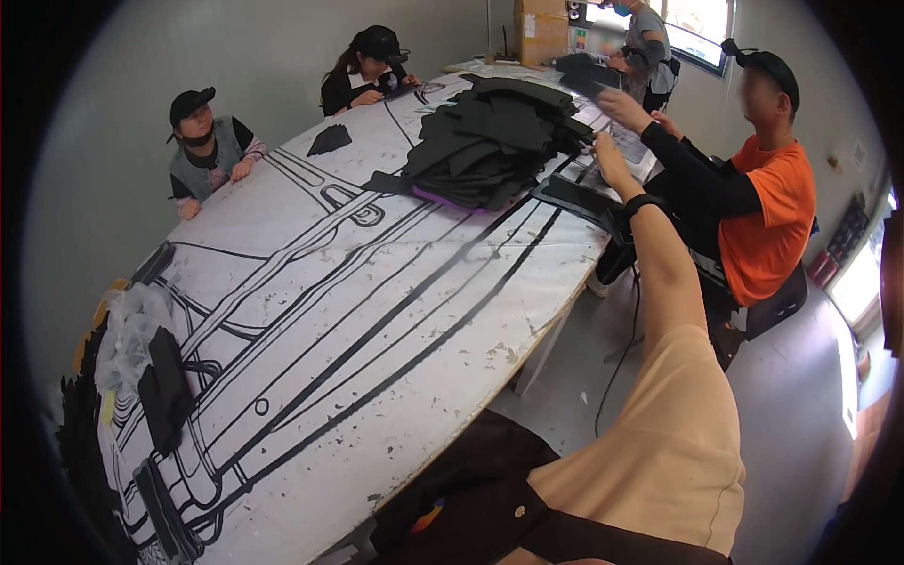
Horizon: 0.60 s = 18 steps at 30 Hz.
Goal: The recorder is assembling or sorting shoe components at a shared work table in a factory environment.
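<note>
Flat black pieces (490, 137) lay in an overlapping heap, purple along its lower edge, at the frame's upper centre.

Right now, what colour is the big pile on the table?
The pile is mostly black, best seen in the head view.

Right grip (612, 164) indistinct, standing co-worker (650, 47) cropped above

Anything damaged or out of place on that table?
Yes. The white tabletop is flecked with grey patches, notably along the near edge; worn coating or debris, can't tell which. The black pieces are heaped loosely at mixed angles, and one stray dark piece lies apart, left of them.
</note>
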Available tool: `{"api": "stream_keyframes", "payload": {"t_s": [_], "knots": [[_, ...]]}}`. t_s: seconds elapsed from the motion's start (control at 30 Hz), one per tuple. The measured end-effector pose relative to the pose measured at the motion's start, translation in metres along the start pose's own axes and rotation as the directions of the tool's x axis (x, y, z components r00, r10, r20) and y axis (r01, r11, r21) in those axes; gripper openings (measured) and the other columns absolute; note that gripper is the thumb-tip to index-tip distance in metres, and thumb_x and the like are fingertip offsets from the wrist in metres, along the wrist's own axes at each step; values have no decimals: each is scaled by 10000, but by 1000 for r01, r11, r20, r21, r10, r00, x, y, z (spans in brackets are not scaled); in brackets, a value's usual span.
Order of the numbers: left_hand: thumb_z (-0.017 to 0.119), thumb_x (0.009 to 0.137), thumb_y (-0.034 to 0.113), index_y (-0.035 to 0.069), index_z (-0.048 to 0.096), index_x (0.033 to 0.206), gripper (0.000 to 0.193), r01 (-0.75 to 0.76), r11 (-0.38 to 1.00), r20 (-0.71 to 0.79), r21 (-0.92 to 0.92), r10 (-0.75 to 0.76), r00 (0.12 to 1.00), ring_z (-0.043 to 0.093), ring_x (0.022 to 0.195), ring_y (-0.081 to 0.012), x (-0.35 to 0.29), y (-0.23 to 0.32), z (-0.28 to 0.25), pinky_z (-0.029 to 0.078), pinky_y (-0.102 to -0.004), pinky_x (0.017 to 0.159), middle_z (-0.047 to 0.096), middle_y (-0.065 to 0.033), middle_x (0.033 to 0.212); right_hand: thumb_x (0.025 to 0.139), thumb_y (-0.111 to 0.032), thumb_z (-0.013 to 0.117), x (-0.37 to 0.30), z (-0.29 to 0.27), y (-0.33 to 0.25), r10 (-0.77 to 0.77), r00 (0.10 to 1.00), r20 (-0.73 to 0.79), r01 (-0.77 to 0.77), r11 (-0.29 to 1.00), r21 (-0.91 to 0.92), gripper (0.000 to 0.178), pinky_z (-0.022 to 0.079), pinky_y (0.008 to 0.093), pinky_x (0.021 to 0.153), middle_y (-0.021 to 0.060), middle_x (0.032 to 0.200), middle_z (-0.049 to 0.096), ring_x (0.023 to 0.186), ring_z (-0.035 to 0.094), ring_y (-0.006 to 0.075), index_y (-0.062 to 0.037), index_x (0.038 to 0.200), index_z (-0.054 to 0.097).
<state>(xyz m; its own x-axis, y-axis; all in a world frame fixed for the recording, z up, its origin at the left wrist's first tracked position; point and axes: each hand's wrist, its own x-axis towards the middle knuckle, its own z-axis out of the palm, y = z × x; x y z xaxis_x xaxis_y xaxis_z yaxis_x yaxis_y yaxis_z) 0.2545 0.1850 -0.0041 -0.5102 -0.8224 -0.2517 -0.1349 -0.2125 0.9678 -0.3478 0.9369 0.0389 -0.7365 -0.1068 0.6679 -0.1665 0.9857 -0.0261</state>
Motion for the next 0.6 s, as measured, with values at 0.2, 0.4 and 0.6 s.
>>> {"api": "stream_keyframes", "payload": {"t_s": [0.2, 0.4, 0.6], "knots": [[596, 947, 316, 23, 583, 1290, 451, 15, 1000, -22, -24, -15, 1000, 603, 1133, -261, 3, -4, -3, 471, -360, 930, 602, -147, 1302, 845, -244, 637, -12, -28, 8, 440, 892, -104, -284, 723, 630, 509, 541, 411, 727, 201, 969, 699, 862, 691, 327, -35, 1283, 483], [596, 947, 332, 28, 580, 1296, 463, 28, 999, -41, -37, -29, 999, 601, 1133, -255, 4, -7, -6, 471, -355, 927, 598, -140, 1311, 756, -266, 751, -43, -10, 16, 338, 940, 47, -316, 812, 491, 689, 530, 380, 841, 213, 1103, 691, 961, 689, 334, -112, 1357, 451], [597, 947, 349, 33, 576, 1301, 476, 23, 998, -75, -59, -28, 997, 600, 1133, -249, -1, -8, -12, 472, -349, 924, 594, -133, 1320, 786, -352, 717, -40, -11, -3, 233, 950, 210, -289, 910, 297, 599, 489, 431, 920, 210, 1077, 687, 1048, 647, 387, -175, 1322, 516]]}}
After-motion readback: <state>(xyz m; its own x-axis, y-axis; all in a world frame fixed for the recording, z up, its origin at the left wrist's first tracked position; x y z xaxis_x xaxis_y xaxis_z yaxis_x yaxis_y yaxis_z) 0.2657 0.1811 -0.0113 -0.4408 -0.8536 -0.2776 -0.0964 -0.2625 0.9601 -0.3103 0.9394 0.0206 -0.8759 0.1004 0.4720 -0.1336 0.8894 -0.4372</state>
